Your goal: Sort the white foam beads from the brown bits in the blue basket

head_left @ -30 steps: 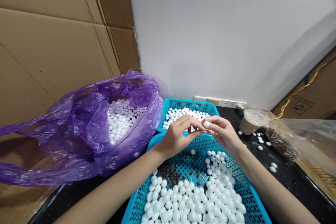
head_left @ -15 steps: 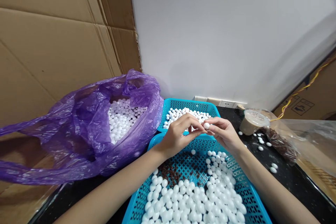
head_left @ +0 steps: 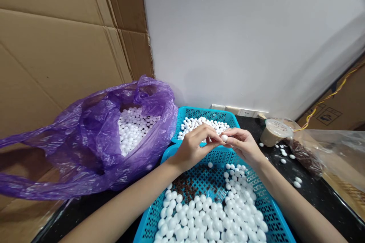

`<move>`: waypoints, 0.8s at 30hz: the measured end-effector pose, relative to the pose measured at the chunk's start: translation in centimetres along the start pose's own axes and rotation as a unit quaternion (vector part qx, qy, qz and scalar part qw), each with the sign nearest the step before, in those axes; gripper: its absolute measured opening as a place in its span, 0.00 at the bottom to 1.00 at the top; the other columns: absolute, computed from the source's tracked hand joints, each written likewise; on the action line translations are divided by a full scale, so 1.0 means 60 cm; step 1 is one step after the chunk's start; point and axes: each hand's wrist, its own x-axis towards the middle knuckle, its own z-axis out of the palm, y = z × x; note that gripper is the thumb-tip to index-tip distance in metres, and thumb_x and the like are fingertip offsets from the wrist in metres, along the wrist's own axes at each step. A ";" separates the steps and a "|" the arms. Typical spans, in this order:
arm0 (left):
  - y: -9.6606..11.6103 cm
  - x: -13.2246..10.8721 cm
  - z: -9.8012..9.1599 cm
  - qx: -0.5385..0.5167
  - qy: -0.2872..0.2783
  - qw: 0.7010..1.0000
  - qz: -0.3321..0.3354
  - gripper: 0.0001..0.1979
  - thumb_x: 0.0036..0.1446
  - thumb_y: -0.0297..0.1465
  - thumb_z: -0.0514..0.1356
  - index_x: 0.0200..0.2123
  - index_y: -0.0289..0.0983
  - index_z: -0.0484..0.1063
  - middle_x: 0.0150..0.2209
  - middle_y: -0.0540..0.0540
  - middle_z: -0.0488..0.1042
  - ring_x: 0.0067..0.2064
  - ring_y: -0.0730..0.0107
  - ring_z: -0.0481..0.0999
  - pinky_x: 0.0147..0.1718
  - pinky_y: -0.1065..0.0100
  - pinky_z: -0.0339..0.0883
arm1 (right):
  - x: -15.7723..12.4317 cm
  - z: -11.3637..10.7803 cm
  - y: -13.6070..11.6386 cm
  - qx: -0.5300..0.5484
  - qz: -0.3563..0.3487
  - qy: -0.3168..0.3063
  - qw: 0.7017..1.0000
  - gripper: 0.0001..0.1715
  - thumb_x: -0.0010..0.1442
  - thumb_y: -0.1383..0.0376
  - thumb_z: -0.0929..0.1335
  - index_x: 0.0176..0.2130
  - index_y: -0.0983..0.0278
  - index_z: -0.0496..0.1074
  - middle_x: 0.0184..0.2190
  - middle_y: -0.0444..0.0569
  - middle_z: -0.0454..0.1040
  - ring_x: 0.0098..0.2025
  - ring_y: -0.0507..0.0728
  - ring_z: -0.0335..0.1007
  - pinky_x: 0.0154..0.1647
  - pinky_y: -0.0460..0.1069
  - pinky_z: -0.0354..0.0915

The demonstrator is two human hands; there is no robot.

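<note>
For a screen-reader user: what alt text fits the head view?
The left hand and right hand pinch one small white ball between fingertips above a blue basket holding white balls and brown bits. A second blue basket stands behind it; a purple bag of white balls lies to the left.

Very little has moved: the white ball [head_left: 224, 138] pinched between the left hand [head_left: 194, 148] and the right hand [head_left: 245, 145] has sunk slightly (toward the far rim of the near blue basket [head_left: 219, 155]), with both hands dipping along with it.
</note>
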 end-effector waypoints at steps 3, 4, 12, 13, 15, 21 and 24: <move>-0.001 -0.002 0.000 0.000 -0.002 1.000 -0.005 0.04 0.53 0.23 0.61 0.33 0.35 0.69 0.31 0.49 0.70 0.33 0.77 0.70 0.31 0.72 0.69 | -0.001 0.001 0.000 -0.005 -0.001 -0.005 1.000 0.07 0.47 0.67 0.74 0.30 0.56 0.78 0.31 0.43 0.78 0.31 0.50 0.74 0.30 0.43 0.71; -0.001 -0.002 0.000 -0.001 -0.002 1.000 -0.005 0.04 0.53 0.23 0.61 0.33 0.35 0.69 0.31 0.49 0.70 0.33 0.77 0.70 0.31 0.73 0.69 | -0.001 0.001 0.000 -0.007 -0.001 -0.006 1.000 0.07 0.47 0.67 0.73 0.30 0.56 0.78 0.31 0.43 0.78 0.31 0.50 0.74 0.30 0.43 0.71; -0.002 -0.003 0.002 -0.001 0.009 1.000 -0.022 0.04 0.53 0.24 0.62 0.32 0.36 0.68 0.30 0.50 0.69 0.32 0.77 0.69 0.30 0.73 0.68 | -0.002 -0.002 0.001 -0.003 0.008 -0.011 1.000 0.07 0.49 0.68 0.73 0.31 0.57 0.78 0.33 0.43 0.77 0.32 0.49 0.74 0.30 0.42 0.71; -0.002 -0.003 0.002 0.000 0.007 1.000 -0.021 0.04 0.53 0.24 0.61 0.32 0.36 0.68 0.30 0.50 0.69 0.32 0.77 0.69 0.30 0.73 0.68 | -0.002 -0.003 0.002 0.000 0.007 -0.013 1.000 0.06 0.49 0.68 0.73 0.31 0.57 0.78 0.33 0.43 0.77 0.32 0.49 0.74 0.29 0.42 0.71; -0.003 -0.003 0.001 0.003 0.001 1.000 -0.015 0.04 0.54 0.24 0.61 0.33 0.36 0.68 0.31 0.50 0.69 0.32 0.76 0.70 0.31 0.72 0.68 | -0.002 -0.002 0.003 0.007 0.008 -0.017 1.000 0.06 0.49 0.68 0.73 0.31 0.57 0.78 0.33 0.43 0.77 0.32 0.50 0.74 0.29 0.42 0.71; -0.009 -0.004 0.000 0.010 -0.010 1.000 -0.027 0.03 0.55 0.27 0.60 0.32 0.36 0.67 0.30 0.49 0.69 0.32 0.74 0.68 0.28 0.71 0.67 | 0.002 -0.002 0.004 0.011 0.018 -0.001 1.000 0.06 0.50 0.67 0.72 0.32 0.58 0.77 0.32 0.44 0.77 0.34 0.51 0.74 0.32 0.44 0.71; -0.008 -0.003 -0.001 0.020 -0.003 0.999 -0.040 0.05 0.54 0.29 0.61 0.32 0.36 0.66 0.30 0.49 0.69 0.31 0.73 0.68 0.28 0.70 0.66 | 0.008 -0.005 0.007 -0.010 0.003 0.026 1.000 0.06 0.50 0.65 0.72 0.33 0.59 0.76 0.33 0.45 0.76 0.36 0.52 0.73 0.35 0.46 0.71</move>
